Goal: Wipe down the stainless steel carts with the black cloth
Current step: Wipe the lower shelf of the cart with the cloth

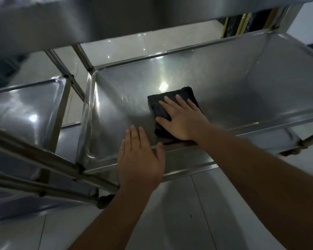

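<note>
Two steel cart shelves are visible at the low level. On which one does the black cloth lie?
The larger right shelf: the right hand presses the black cloth flat there. The left shelf, beyond the upright posts, shows no cloth.

Pretty much everything here is silver-grey: both stainless carts, the main one [224, 73] and the one beside it on the left [25, 109], brushed metal with white glare spots. The folded cloth [159, 105] is plain black, no pattern. Floor tiles [197, 213] are pale grey-white and glossy. Something black with yellowish-gold stripes [242, 24] shows at the far back.
</note>
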Demonstrator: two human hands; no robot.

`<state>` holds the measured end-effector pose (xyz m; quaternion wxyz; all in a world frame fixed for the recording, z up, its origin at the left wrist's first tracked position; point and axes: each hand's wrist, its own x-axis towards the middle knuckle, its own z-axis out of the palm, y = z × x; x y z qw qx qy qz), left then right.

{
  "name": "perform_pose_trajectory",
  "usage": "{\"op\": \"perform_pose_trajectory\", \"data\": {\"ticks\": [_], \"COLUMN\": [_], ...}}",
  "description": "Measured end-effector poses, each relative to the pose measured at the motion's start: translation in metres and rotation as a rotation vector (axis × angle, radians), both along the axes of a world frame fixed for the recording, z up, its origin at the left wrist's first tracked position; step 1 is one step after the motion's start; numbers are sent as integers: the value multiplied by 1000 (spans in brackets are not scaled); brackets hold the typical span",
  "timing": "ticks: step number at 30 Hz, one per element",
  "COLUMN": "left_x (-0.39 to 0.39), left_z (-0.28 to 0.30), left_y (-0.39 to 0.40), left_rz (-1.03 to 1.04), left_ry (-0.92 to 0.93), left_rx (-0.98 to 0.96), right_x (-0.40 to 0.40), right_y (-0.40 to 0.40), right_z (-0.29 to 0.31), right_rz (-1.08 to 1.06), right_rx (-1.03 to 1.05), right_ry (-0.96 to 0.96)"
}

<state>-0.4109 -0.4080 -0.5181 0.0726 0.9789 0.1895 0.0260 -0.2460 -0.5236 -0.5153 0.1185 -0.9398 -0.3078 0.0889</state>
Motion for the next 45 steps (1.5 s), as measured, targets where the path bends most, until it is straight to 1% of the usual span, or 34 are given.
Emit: {"op": "perform_pose_trajectory", "data": {"ticks": [5,8,12,14,16,18,23,28,34,38,40,42,44,45], "left_x": [1,2,2,2,3,3,3,1,3,-7,-19,-37,-59,-69], "left_z": [1,0,-2,-2,-1,2,2,-7,-13,-13,-16,-24,-38,-46], "left_y": [-2,-4,-7,-9,-10,-11,-10,-8,-7,-5,-3,1,5,6], "left_rz": [40,52,75,86,96,101,88,86,88,-17,-90,-151,-240,-310], "left_ry": [-7,-13,-17,-14,-11,-4,-20,-85,-156,-276,-341,-401,-463,-492], "left_rx": [2,-2,57,69,73,59,64,98,85,64,24,21,71,93], "right_x": [-3,-7,-12,-16,-24,-33,-48,-62,-68,-80,-90,-101,-113,-117], "right_y": [-60,-77,-92,-101,-107,-109,-109,-108,-118,-127,-133,-132,-125,-120], "right_z": [1,8,13,11,5,0,-9,-27,-37,-49,-59,-72,-89,-96], "right_rz": [40,120,269,364,413,413,385,350,433,507,570,644,665,640], "right_rx": [-39,-51,-70,-79,-61,-7,125,304,385,444,438,385,300,254], "right_ry": [51,58,69,-9,-114,-190,-296,-459,-582,-639,-623,-548,-372,-225]}}
